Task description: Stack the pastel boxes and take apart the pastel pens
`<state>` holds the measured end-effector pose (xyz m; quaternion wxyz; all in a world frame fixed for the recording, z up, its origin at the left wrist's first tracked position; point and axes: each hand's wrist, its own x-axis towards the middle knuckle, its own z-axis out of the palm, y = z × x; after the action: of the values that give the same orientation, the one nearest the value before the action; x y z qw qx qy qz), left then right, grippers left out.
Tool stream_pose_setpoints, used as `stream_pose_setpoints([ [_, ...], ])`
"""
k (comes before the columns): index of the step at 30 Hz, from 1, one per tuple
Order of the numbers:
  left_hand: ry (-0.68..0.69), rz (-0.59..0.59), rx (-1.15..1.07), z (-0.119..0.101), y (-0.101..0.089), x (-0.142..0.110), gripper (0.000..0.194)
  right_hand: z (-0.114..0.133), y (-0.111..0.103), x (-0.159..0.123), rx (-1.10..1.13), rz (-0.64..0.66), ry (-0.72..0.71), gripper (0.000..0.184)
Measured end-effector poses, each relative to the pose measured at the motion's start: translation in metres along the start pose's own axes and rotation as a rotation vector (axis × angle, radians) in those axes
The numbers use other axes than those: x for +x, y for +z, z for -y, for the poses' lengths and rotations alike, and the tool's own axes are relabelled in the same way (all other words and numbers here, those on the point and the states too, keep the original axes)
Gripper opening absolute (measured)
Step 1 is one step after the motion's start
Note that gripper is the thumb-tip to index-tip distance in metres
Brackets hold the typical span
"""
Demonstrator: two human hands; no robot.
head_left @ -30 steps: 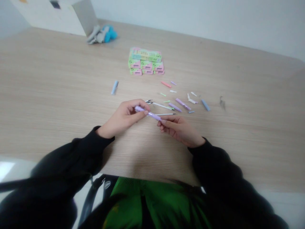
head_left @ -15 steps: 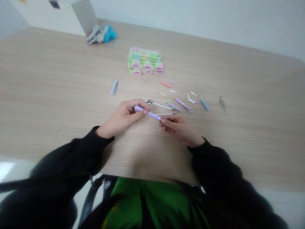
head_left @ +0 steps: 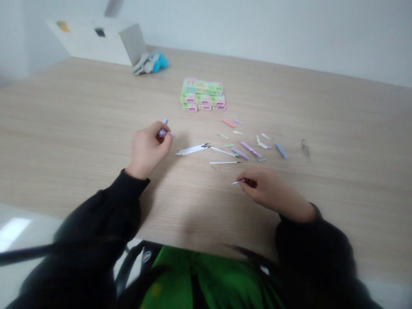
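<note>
Apart over a table (head_left: 80,141), the left hand (head_left: 149,148) grips a purple pen part (head_left: 162,133), the right hand (head_left: 270,189) pinches a small purple piece (head_left: 237,182) that a loose hold could drop

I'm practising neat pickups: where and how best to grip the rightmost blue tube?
Probably pinch the blue tube across its middle, with the right hand from the near right, once free of its purple piece. The tube is slim and lies flat, its near end slanting right; white parts lie to its left.
</note>
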<state>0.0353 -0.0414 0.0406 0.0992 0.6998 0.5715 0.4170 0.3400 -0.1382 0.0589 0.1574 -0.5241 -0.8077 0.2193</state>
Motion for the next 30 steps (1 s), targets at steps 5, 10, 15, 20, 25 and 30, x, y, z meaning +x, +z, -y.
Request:
stream_pose_setpoints([
  [5, -0.041, 0.066, 0.195, 0.008, 0.007, 0.003, 0.011, 0.002, 0.010, -0.011, -0.252, 0.037, 0.051, 0.022],
  [10, -0.035, 0.238, 0.398, 0.009, 0.014, 0.005, 0.031, 0.009, 0.022, -0.011, -0.352, 0.267, 0.113, 0.027],
  [15, 0.013, 0.407, 0.520, 0.013, 0.023, 0.003, 0.044, 0.004, 0.016, -0.003, -0.266, 0.208, 0.121, 0.026],
  [20, 0.047, 0.465, 0.538, 0.017, 0.028, 0.004, 0.053, -0.028, 0.006, 0.012, -0.153, -0.144, 0.155, 0.024],
  [25, 0.024, 0.444, 0.504, 0.020, 0.031, 0.003, 0.052, -0.056, -0.005, 0.018, -0.072, -0.393, 0.165, 0.024],
  [30, 0.119, 0.310, 0.427, 0.022, 0.038, 0.004, 0.040, -0.073, -0.017, 0.012, -0.073, -0.540, 0.183, 0.023],
])
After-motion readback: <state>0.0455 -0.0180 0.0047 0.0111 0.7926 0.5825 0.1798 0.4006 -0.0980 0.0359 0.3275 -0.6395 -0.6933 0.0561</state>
